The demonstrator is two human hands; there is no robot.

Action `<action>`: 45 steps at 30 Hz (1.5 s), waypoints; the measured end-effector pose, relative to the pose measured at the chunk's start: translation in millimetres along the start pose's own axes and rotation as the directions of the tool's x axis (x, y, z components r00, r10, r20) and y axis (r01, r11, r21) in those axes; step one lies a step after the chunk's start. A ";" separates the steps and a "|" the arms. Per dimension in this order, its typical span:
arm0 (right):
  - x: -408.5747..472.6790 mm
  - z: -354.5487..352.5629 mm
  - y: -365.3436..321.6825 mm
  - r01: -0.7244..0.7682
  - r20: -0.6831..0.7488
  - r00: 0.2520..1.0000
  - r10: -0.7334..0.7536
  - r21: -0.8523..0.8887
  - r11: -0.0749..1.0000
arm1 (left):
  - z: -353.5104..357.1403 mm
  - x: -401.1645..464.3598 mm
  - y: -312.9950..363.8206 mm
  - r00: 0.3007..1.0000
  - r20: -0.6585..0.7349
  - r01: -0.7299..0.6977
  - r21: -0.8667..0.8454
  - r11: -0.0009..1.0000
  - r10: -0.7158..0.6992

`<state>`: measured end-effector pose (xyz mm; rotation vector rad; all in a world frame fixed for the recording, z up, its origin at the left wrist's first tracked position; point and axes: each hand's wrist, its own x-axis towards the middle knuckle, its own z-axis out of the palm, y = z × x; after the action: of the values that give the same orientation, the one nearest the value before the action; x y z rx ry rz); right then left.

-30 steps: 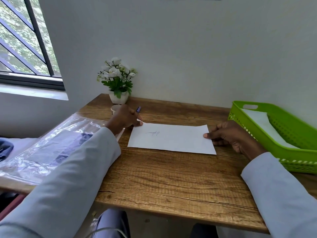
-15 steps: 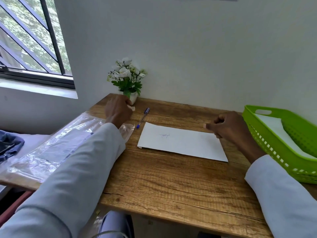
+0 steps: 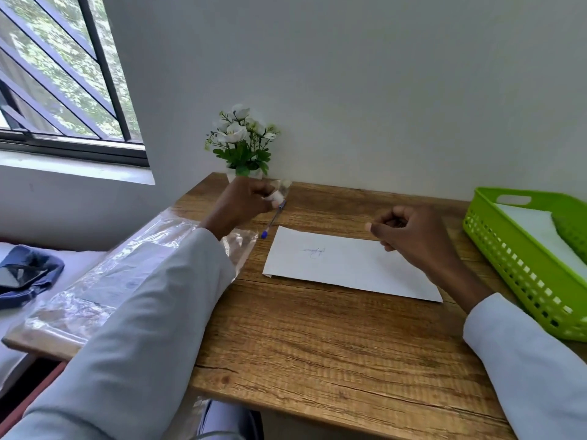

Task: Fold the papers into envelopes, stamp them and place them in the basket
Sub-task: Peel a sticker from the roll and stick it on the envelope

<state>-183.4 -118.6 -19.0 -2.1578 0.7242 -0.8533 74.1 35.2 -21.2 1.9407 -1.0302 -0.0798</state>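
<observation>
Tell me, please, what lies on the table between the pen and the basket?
In the head view, the folded paper lies between the pen and the basket, with the right hand raised over its far right part.

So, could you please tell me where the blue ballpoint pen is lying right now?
In the head view the blue ballpoint pen lies on the wooden table, left of centre, between the left hand and the white folded paper's far-left corner.
</observation>
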 end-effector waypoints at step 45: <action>-1.2 13.0 1.5 0.313 -0.210 0.939 -0.274 0.186 0.931 | 51.1 -35.1 60.4 0.879 0.371 -0.125 -0.430 0.894 0.301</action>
<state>-174.9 -113.6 -27.6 -2.0360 0.3722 -1.2394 -8.5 9.7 -17.8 1.4516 -1.3951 -0.5704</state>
